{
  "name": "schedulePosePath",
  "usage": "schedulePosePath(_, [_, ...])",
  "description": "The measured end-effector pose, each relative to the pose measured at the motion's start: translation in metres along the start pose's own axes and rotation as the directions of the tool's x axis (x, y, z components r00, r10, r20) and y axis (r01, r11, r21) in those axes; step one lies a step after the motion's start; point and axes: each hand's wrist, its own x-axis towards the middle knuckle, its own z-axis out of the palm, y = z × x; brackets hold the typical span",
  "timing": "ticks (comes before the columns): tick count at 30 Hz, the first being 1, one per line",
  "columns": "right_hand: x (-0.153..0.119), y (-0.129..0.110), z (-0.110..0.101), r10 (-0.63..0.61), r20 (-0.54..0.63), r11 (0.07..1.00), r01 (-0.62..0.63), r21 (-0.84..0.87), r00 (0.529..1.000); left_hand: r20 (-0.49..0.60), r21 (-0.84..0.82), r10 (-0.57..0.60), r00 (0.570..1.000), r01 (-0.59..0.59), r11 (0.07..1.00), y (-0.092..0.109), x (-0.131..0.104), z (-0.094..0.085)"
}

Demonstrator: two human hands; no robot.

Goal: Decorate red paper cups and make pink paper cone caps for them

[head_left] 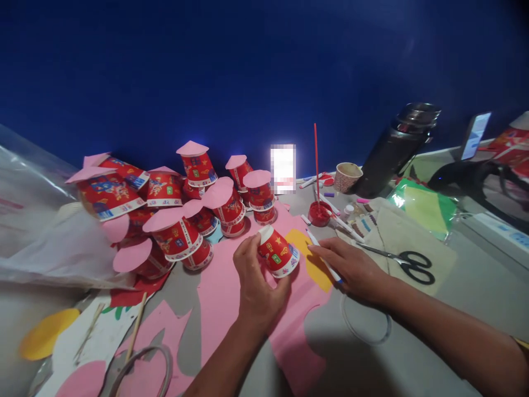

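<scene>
My left hand [260,281] is closed around a red paper cup [278,251] printed with gold and blue figures, tilted with its white base up and its rim toward the lower right. In my right hand [355,267] is a white marker [320,251] with a blue end, lying on or just above a yellow paper piece [303,242]. Cut pink paper [223,309] spreads beneath both hands. Left of them stand several stacked red cups topped with pink paper cones, one of them a cone-topped cup [173,231].
Black-handled scissors [413,267] lie on a beige cloth bag [438,253] at right. Behind them are a jar of red paint [319,214] holding a red stick, a patterned paper cup [347,177] and a black thermos [392,154]. A power strip [500,229] sits far right.
</scene>
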Motion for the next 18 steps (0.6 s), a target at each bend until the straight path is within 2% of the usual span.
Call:
schedulePosePath(3, [-0.002, 0.003, 0.001, 0.028, 0.039, 0.999, -0.029, 0.027, 0.999, 0.018, -0.036, -0.034, 0.999, 0.035, 0.999, 0.000, -0.001, 0.001])
schedulePosePath(7, [-0.003, 0.005, 0.003, 0.063, 0.073, 0.997, -0.066, 0.045, 0.995, 0.051, -0.088, -0.168, 0.984, 0.172, 0.981, 0.003, -0.001, -0.001])
schedulePosePath(11, [-0.003, 0.005, 0.004, 0.073, 0.091, 0.996, -0.078, 0.050, 0.993, 0.098, -0.185, -0.233, 0.967, 0.248, 0.951, 0.005, 0.001, -0.005])
schedulePosePath(15, [-0.003, 0.004, 0.007, 0.102, 0.074, 0.994, -0.105, 0.037, 0.992, 0.171, -0.379, -0.369, 0.914, 0.407, 0.831, 0.007, 0.002, -0.011])
schedulePosePath(18, [-0.001, 0.003, 0.006, 0.089, 0.024, 0.993, -0.090, 0.082, 0.996, 0.221, -0.467, -0.421, 0.880, 0.475, 0.746, 0.011, 0.003, -0.015])
